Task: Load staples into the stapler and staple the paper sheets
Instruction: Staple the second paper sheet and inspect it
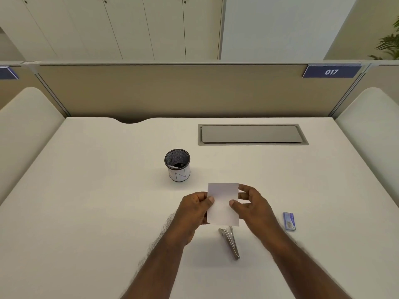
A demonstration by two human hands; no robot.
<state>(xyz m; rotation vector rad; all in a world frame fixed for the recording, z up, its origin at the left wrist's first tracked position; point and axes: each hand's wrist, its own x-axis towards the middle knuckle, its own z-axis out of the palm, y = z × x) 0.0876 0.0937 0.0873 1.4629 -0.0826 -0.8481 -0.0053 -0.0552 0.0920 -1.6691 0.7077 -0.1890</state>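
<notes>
Stapler tip hidden behind paper sheets

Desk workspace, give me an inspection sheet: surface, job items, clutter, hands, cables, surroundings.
Surface: white desk, with a closed grey hatch set in at the far right.
Job's things: paper sheets held above the desk; metal stapler lying beneath them; blue staple box to the right.
Clutter: mesh pen cup, apart from the rest.
Grippers: left hand and right hand each pinch a side edge of the sheets.
Cables: nothing seen.
Surroundings: beige partition with sign 017, cabinets behind, plant at far right.
</notes>
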